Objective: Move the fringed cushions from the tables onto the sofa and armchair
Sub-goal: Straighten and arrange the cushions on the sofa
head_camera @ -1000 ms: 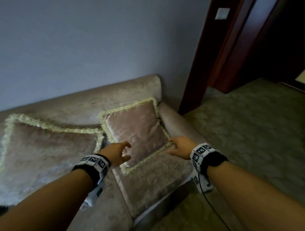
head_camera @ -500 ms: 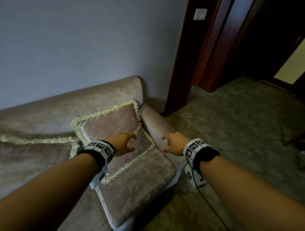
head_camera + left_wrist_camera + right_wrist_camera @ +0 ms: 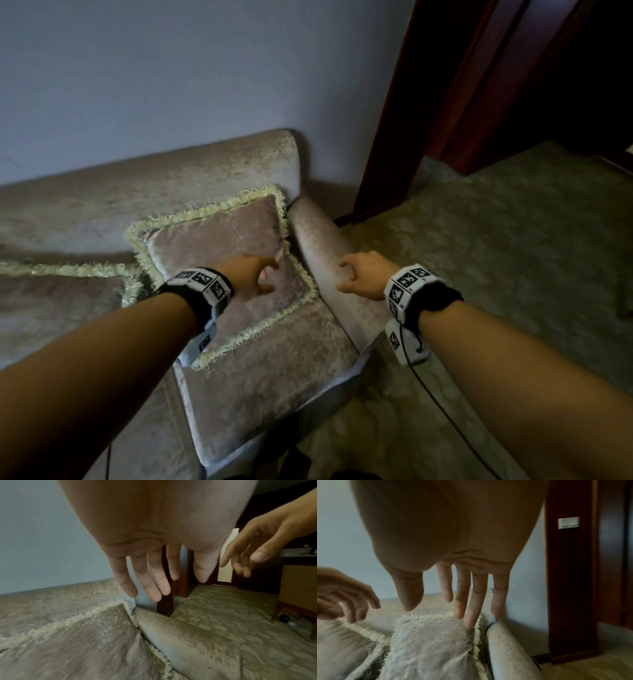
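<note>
Both hands have let go of the fringed cushion now; it's propped on the sofa against the armrest. Left hand hovers over it, right hand above the armrest, fingers loose, holding nothing. Looks placed to me. No readable writing, just the wristbands' black-and-white marker squares

Two fringed cushions, one sofa; two hands, two wristbands
</note>
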Demonstrator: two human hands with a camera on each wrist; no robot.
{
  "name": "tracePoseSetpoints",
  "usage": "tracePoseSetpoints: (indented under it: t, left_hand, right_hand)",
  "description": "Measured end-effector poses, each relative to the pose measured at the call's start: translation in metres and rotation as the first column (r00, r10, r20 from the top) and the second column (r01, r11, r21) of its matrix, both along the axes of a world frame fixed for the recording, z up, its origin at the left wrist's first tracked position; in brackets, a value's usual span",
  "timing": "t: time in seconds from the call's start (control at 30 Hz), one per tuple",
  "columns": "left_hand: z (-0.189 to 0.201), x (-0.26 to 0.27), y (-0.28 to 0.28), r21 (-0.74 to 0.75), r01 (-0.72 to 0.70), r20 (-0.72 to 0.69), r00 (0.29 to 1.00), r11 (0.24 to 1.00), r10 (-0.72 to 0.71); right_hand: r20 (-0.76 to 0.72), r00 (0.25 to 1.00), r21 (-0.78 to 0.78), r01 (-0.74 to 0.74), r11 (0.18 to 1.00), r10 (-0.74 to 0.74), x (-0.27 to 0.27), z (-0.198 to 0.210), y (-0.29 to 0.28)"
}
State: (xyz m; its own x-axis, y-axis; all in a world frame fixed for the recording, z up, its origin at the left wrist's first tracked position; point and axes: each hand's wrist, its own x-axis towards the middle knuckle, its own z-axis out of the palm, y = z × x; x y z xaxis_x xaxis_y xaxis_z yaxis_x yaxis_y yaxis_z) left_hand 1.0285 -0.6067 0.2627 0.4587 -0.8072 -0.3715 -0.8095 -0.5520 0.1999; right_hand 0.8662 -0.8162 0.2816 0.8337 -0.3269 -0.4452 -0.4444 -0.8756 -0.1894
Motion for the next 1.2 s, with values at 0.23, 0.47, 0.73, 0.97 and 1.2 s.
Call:
tracePoseSetpoints:
  t: [0.23, 0.47, 0.73, 0.97, 1.2]
  left_hand:
    - [-0.008, -0.007, -0.007, -0.007, -0.269, 0.005, 0.963, 0.963, 0.269]
    - [-0.019, -0.015, 0.005, 0.008, -0.466, -0.015, 0.885, 0.885, 0.466]
    - [-0.072, 0.043, 0.034, 0.028, -0.606, -0.031, 0.794, 0.795, 0.607]
    - [-0.193, 0.153, 0.053, 0.044, -0.759, -0.076, 0.645, 0.649, 0.760]
    - [-0.291, 0.219, 0.050, 0.016, -0.852, -0.084, 0.520, 0.523, 0.850]
  right_hand:
    - [0.012, 0.979, 0.012, -0.204, 0.979, 0.204, 0.027, -0.008, -0.054]
    - [0.024, 0.952, 0.123, -0.305, 0.944, 0.305, 0.066, -0.034, -0.075]
    - [-0.017, 0.931, 0.178, -0.356, 0.917, 0.365, 0.149, -0.101, -0.071]
    - [-0.001, 0.971, 0.134, -0.237, 0.962, 0.239, 0.241, -0.193, -0.087]
    - [-0.020, 0.986, 0.146, -0.161, 0.976, 0.166, 0.325, -0.295, -0.092]
